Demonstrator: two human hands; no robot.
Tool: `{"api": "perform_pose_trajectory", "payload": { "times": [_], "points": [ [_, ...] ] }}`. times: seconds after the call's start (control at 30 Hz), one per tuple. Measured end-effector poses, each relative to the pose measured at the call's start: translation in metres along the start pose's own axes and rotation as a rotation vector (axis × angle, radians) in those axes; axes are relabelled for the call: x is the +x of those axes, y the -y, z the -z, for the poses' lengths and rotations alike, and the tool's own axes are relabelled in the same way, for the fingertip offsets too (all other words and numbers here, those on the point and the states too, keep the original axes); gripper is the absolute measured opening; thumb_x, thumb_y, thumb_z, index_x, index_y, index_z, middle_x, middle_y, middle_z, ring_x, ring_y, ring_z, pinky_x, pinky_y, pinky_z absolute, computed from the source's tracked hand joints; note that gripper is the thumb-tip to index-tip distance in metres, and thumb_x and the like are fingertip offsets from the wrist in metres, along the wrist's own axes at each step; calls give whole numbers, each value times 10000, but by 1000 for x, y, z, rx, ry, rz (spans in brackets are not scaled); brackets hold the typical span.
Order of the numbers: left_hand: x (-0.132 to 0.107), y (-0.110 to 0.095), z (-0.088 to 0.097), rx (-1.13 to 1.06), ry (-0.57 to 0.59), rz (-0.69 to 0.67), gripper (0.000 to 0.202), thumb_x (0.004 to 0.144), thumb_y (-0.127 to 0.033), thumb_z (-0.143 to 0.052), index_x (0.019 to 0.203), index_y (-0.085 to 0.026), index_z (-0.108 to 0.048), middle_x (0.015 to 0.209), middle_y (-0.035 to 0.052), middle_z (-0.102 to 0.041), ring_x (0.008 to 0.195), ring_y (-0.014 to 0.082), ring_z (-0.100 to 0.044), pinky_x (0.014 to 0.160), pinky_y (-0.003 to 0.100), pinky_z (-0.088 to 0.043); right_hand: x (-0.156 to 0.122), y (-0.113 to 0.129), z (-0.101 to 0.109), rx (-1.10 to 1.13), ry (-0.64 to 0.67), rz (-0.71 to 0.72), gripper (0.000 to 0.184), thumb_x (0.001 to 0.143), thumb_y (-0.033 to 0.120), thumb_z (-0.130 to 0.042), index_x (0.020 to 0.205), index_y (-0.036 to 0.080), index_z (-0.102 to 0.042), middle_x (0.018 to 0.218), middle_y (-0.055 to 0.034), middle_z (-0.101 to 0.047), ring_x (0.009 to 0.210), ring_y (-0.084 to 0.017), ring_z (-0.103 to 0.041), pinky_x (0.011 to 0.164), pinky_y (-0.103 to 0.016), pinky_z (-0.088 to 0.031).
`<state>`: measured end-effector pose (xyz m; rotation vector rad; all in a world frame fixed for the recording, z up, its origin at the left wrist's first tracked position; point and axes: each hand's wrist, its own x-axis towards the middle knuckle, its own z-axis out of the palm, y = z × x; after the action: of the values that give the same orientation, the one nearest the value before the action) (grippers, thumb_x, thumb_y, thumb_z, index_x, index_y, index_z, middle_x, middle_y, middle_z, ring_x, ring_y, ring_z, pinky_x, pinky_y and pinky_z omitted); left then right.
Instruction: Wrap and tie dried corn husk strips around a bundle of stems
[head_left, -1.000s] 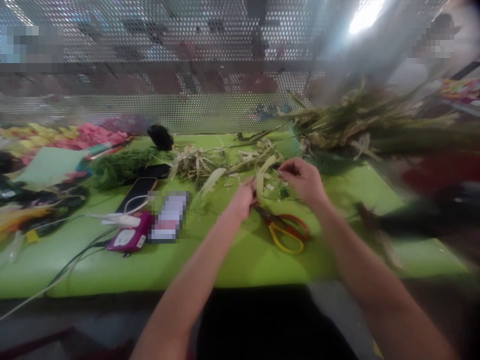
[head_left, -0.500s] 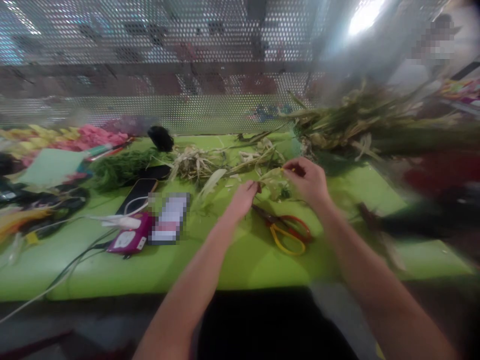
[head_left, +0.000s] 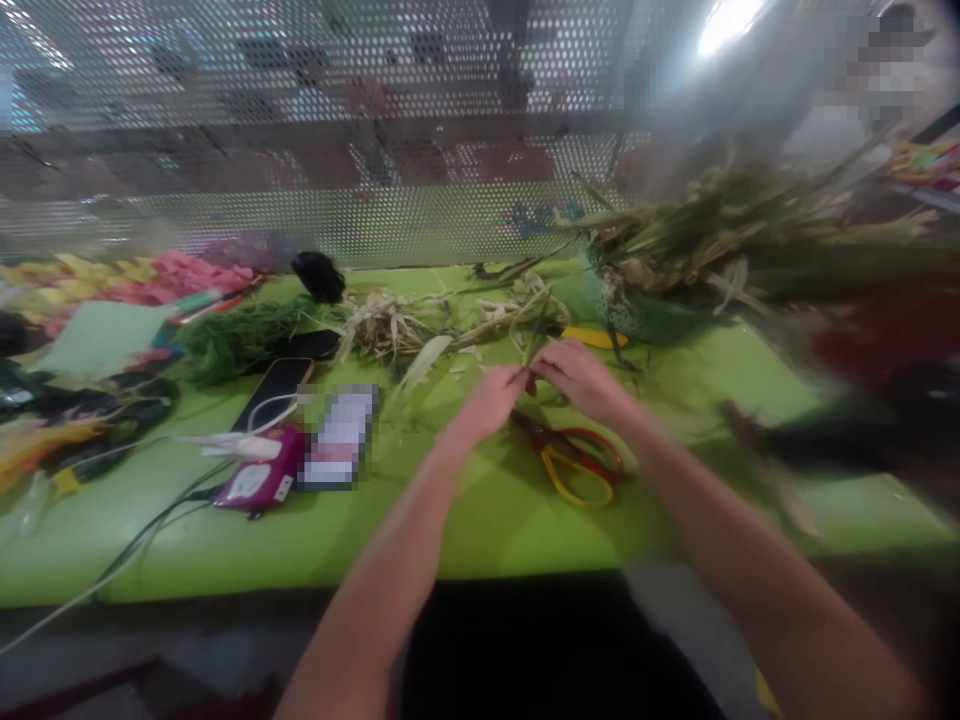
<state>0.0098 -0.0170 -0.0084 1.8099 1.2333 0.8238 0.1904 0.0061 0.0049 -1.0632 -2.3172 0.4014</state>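
Observation:
My left hand (head_left: 491, 400) and my right hand (head_left: 576, 375) meet fingertip to fingertip above the table. Both are closed in a pinch on a thin green-brown leaf strip (head_left: 538, 330), which sticks up from between the fingers; its lower end is hidden. Just below the hands lie scissors (head_left: 574, 465) with orange and yellow handles, blades toward my left fingers. Behind my right hand rests a yellow-handled tool (head_left: 596, 337), its dark end pointing left. Dry, pale husk strips (head_left: 390, 325) are heaped beyond my left hand.
A green basket (head_left: 660, 320) stuffed with long dry leaves stands at the back right. On the left are a magenta box (head_left: 262, 475) with cables, a lit phone (head_left: 341, 435), a dark phone (head_left: 274, 395), green fibre (head_left: 240, 335) and pink-yellow pieces (head_left: 187, 280). A perforated metal screen (head_left: 337, 170) closes the back.
My right hand has moved left and down to meet my left hand. The yellow item that showed at its fingers now lies on the table behind it. My left hand has shifted slightly right.

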Motion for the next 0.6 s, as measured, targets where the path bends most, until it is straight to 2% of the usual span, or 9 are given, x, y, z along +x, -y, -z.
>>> {"api": "perform_pose_trajectory", "payload": {
  "times": [0.13, 0.2, 0.27, 0.33, 0.4, 0.5, 0.6],
  "points": [
    [0, 0, 5, -43, 5, 44, 336, 924, -361, -412, 727, -175, -610, 724, 23, -587, 760, 163, -536, 723, 274, -397, 0, -1, 1, -28, -47, -2, 303, 987, 299, -466, 787, 179, -660, 791, -60, -671, 772, -198, -541, 766, -335, -369],
    [1, 3, 6, -56, 5, 54, 325, 916, -364, -424, 725, -177, -608, 672, 15, -543, 709, 157, -507, 673, 271, -376, -1, -2, 0, -64, -66, 5, 252, 976, 302, -492, 869, 181, -685, 864, -73, -693, 839, -218, -569, 802, -353, -387],
    [2, 9, 7, -75, -38, 84, 305, 908, -352, -428, 732, -178, -604, 635, 7, -501, 659, 151, -469, 630, 272, -348, -4, 1, 1, -135, -167, 4, 214, 950, 315, -543, 1051, 194, -688, 1049, -97, -700, 997, -259, -577, 871, -391, -396],
    [5, 17, 6, -98, -126, 137, 291, 903, -345, -426, 736, -179, -597, 611, 1, -464, 618, 144, -427, 596, 272, -318, -7, 9, 4, -190, -321, 0, 300, 922, 318, -588, 1199, 215, -642, 1214, -107, -658, 1139, -296, -540, 930, -428, -393],
    [8, 23, 5, -139, -217, 161, 277, 896, -335, -427, 727, -180, -582, 605, -5, -440, 596, 136, -390, 579, 268, -299, -11, 19, 7, -152, -402, 15, 255, 925, 295, -580, 1158, 222, -653, 1178, -95, -671, 1110, -282, -568, 917, -416, -420],
    [10, 28, 3, -225, -278, 133, 260, 882, -319, -447, 695, -179, -561, 608, -6, -432, 594, 128, -374, 576, 261, -303, -15, 28, 1, 44, -291, 2, 143, 932, 247, -553, 997, 222, -678, 967, -53, -704, 858, -206, -644, 767, -333, -477],
    [10, 27, 2, -266, -305, 145, 270, 876, -325, -484, 669, -175, -569, 595, 1, -448, 606, 134, -404, 581, 262, -328, -12, 20, -16, 186, -145, -141, 158, 888, 180, -568, 1019, 214, -650, 939, -39, -701, 691, -168, -646, 695, -320, -487]
  ]
}}
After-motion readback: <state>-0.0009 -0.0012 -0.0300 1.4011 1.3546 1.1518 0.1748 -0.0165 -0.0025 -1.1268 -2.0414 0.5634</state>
